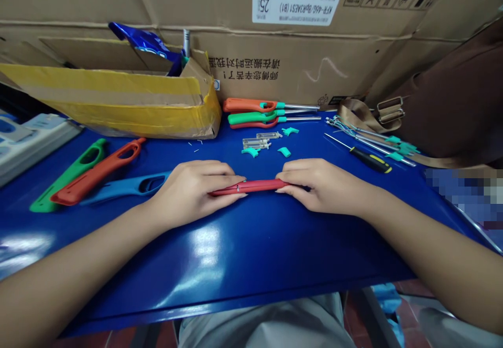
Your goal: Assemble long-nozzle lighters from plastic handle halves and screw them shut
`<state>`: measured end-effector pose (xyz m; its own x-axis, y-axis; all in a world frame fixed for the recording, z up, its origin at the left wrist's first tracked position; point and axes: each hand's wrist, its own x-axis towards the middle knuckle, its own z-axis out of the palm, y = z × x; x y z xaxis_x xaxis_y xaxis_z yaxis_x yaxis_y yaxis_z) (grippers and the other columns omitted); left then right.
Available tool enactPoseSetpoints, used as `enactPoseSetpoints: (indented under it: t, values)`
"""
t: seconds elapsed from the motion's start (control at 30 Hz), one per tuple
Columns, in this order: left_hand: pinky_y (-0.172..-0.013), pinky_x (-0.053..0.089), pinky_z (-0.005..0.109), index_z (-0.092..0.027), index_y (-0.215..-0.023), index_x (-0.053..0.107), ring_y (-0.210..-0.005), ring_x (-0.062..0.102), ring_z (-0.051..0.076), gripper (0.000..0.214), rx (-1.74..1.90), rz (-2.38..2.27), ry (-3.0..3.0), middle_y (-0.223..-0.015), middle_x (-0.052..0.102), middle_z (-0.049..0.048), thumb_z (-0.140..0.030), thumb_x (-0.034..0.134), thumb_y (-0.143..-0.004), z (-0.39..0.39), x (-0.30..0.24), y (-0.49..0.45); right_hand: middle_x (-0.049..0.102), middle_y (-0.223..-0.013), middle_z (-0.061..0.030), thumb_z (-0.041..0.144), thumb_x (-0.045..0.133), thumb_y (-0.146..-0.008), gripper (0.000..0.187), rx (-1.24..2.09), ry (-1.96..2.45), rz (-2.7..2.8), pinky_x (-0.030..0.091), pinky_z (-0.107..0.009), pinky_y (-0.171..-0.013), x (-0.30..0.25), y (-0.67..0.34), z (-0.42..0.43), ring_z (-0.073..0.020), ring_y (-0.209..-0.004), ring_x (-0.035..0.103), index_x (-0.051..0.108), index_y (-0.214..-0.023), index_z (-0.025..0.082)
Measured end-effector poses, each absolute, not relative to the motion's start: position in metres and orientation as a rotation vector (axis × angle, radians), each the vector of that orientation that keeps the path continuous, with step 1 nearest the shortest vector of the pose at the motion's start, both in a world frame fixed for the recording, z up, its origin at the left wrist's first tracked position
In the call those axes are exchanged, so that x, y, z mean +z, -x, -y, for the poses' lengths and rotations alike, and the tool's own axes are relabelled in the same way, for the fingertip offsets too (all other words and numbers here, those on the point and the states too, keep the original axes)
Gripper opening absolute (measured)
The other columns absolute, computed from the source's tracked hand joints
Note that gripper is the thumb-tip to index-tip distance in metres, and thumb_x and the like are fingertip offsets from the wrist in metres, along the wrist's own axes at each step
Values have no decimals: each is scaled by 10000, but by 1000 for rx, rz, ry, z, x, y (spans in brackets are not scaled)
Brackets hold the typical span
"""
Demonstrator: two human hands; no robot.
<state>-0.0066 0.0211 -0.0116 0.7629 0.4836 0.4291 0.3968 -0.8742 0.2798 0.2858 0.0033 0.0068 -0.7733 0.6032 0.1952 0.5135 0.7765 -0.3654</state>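
Observation:
Between my two hands is a red lighter casing point(257, 186), held edge-on above the blue table, with a seam running along it. My left hand point(192, 188) grips its left end, thumb and fingers pressed on either side. The right end is pinched by my right hand point(314, 185). Just behind lie clear fuel tanks point(255, 142) and loose teal triggers point(290, 131). Left of my left hand rest a blue casing point(126, 188), an orange-red casing point(98, 172) and a green casing point(66, 177). What my palms cover is hidden.
Lighters with metal tubes point(271, 112) lie against a large cardboard box point(306, 54). A yellow-taped carton point(157, 101) stands back left, beside a power strip point(39, 138). To the right are a screwdriver point(369, 159), metal tubes with wires point(377, 141) and a brown strap point(353, 115).

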Motion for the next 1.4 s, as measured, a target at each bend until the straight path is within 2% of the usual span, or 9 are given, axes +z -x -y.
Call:
enactPoseSetpoints:
  t: [0.13,0.43,0.67,0.87,1.0,1.2,1.4]
  values:
    - [-718,536,272,-201,-1122,753,-789,717,158,206,830,-678,-2843,-975,788,44,-312,672,-968,-17,-11,5,627,-837,-63,219,509,-1033,221,440,849,2650,444,-292,-703,8,-285,-1,-173,-754,577,699,-962,132]
    - [-611,491,269,-172,-1062,762,-673,691,140,178,921,-679,-2914,-870,789,41,-288,672,-962,-11,-9,1,598,-801,-58,211,486,-1037,248,346,835,2655,433,-296,-688,7,-283,0,-171,-727,547,671,-892,132]
    - [-632,513,269,-180,-1058,766,-693,707,151,180,924,-686,-2900,-886,790,41,-299,682,-951,-12,-8,1,647,-839,-68,261,519,-1029,210,328,857,2614,467,-297,-716,5,-283,0,-178,-763,589,667,-932,150]
    - [-746,578,265,-180,-1074,763,-788,725,167,219,990,-734,-2731,-932,787,67,-347,709,-943,-12,-4,-3,636,-787,-42,307,593,-1005,197,265,842,2555,440,-271,-649,9,-290,-7,-150,-690,567,662,-896,159]
    - [-793,591,275,-187,-1066,766,-827,737,168,191,1041,-710,-2664,-956,797,67,-312,733,-926,-13,2,-2,651,-778,-50,324,601,-997,189,186,844,2517,444,-278,-648,11,-296,-11,-160,-690,574,669,-906,172]
    - [-753,580,281,-168,-1079,765,-780,726,164,186,1085,-659,-2678,-930,801,68,-247,751,-911,-9,7,0,659,-766,-48,322,605,-993,185,191,810,2496,465,-284,-649,12,-297,-11,-164,-687,586,680,-915,172]
    - [-737,574,277,-174,-1049,780,-759,723,162,181,1165,-720,-2615,-899,800,57,-251,780,-885,-7,7,-2,671,-775,-52,346,593,-996,194,129,868,2472,480,-299,-647,16,-295,-7,-175,-684,596,689,-904,204]
